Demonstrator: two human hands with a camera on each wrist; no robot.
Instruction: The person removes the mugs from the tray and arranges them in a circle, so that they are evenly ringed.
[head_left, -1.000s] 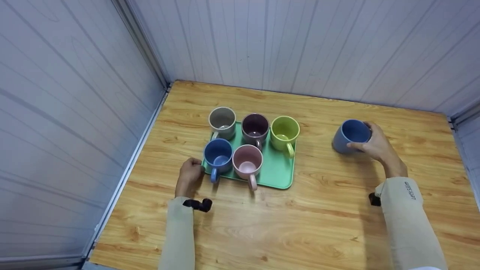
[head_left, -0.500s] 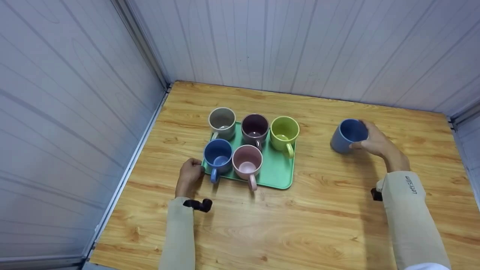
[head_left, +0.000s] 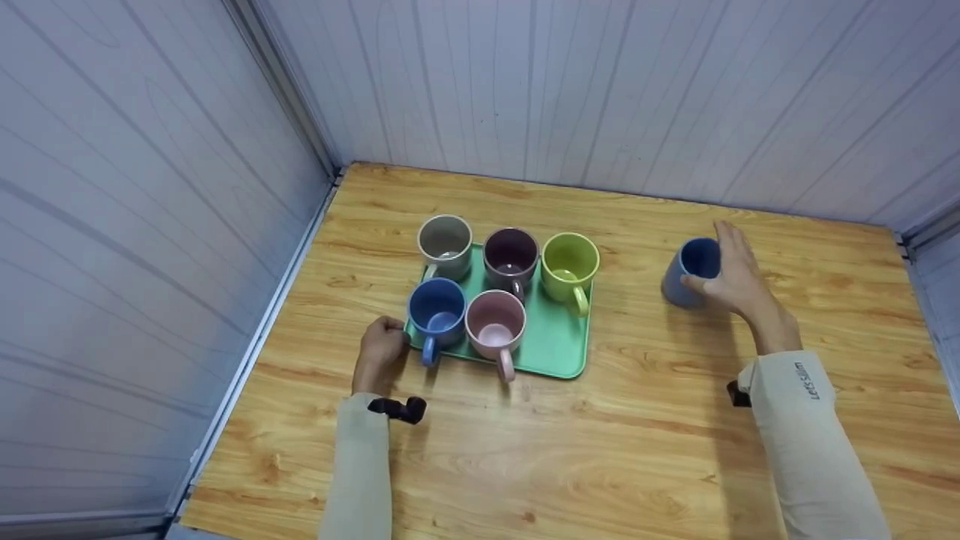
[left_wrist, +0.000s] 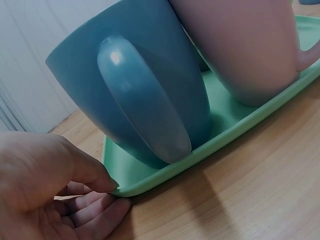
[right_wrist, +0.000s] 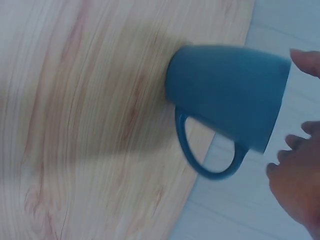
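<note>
My left hand [head_left: 381,345] pinches the near left corner of a green tray [left_wrist: 150,180], thumb on the rim and fingers curled below. On the tray stand a blue mug [head_left: 436,311], a pink mug [head_left: 495,322], a grey mug [head_left: 445,244], a dark purple mug [head_left: 510,259] and a lime green mug [head_left: 570,262]. Another blue mug [right_wrist: 225,92] is upright on the table at the right. Beside and partly over its rim is my right hand [head_left: 739,281], fingers extended and thumb spread. In the right wrist view, fingers and thumb show apart from the mug, whose handle is visible.
A wooden table [head_left: 600,450] carries everything. Pale panel walls rise behind it [head_left: 600,97] and along its left side. The near right part of the tray's surface is bare, and bare wood lies between the tray and the right-hand blue mug.
My right hand has let go of the blue mug, its fingers straightening and lifting off the rim. The mug shifted slightly left at first. My left hand and the tray stay put.
</note>
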